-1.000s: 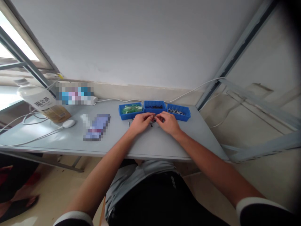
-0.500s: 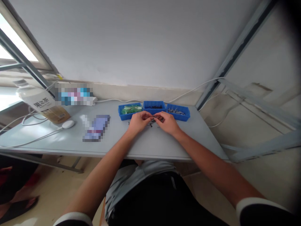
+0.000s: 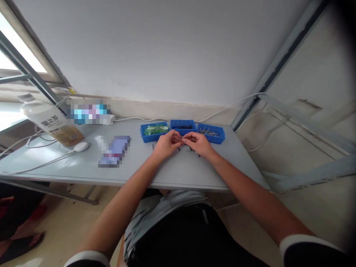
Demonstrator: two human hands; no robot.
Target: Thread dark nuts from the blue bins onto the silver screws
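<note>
My left hand [image 3: 167, 144] and my right hand [image 3: 199, 144] meet fingertip to fingertip just in front of three blue bins. Both are closed in a pinch; whatever lies between the fingers is too small and hidden to name. Small dark and metal pieces [image 3: 195, 151] lie on the table under and beside my right hand. The left bin [image 3: 143, 136] holds green and clear packets. Small black parts fill the bottom of the middle bin [image 3: 182, 122]. Thin silvery metal pieces [image 3: 208, 132] lie in the right bin [image 3: 221, 139].
A tea bottle [image 3: 50, 120] leans at the left of the grey table [image 3: 133, 174], near a round white device [image 3: 81, 147] on a cable. A blurred purple item [image 3: 115, 150] lies left of my hands. Behind it stands a blurred box [image 3: 91, 111]. Someone's leg [image 3: 16, 218] shows at lower left.
Both hands stay close together, with small finger shifts. More of the small pieces beneath my right hand now show, as does a metal piece left of my left hand.
</note>
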